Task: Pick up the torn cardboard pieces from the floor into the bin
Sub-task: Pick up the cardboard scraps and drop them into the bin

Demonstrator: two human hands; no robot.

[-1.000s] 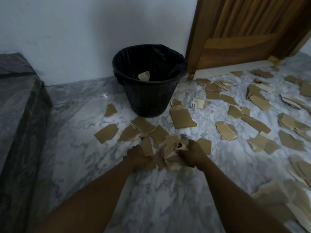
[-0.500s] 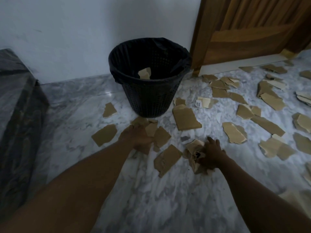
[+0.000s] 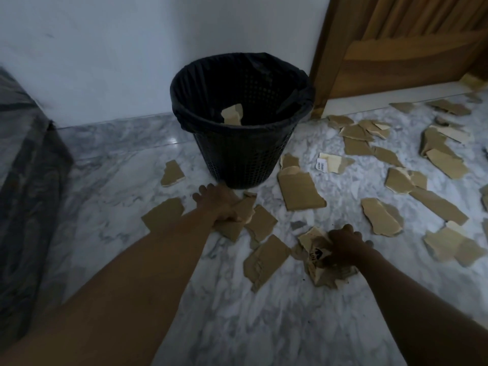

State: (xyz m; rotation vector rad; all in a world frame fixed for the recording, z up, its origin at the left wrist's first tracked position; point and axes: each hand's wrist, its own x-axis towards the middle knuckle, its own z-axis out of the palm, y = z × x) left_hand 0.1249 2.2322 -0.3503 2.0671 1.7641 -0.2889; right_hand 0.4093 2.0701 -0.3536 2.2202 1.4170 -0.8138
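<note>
Left hand [image 3: 220, 204]: stretched out low over a cluster of torn pieces [image 3: 260, 223] just in front of the bin's foot. The fingers lie forward on the card, but whether they grip any cannot be told.
Right hand [image 3: 343, 245]: fingers curled round a crumpled wad [image 3: 315, 256] of cardboard, down at the floor.
Bin [image 3: 237, 159]: black mesh with a black liner, against the white wall [image 3: 105, 62] — 1 scrap [image 3: 232, 115] inside.
Floor [image 3: 237, 313]: grey-white marble, with many more loose pieces [image 3: 301, 191] scattered to the right, toward the wooden door [image 3: 409, 48].
</note>
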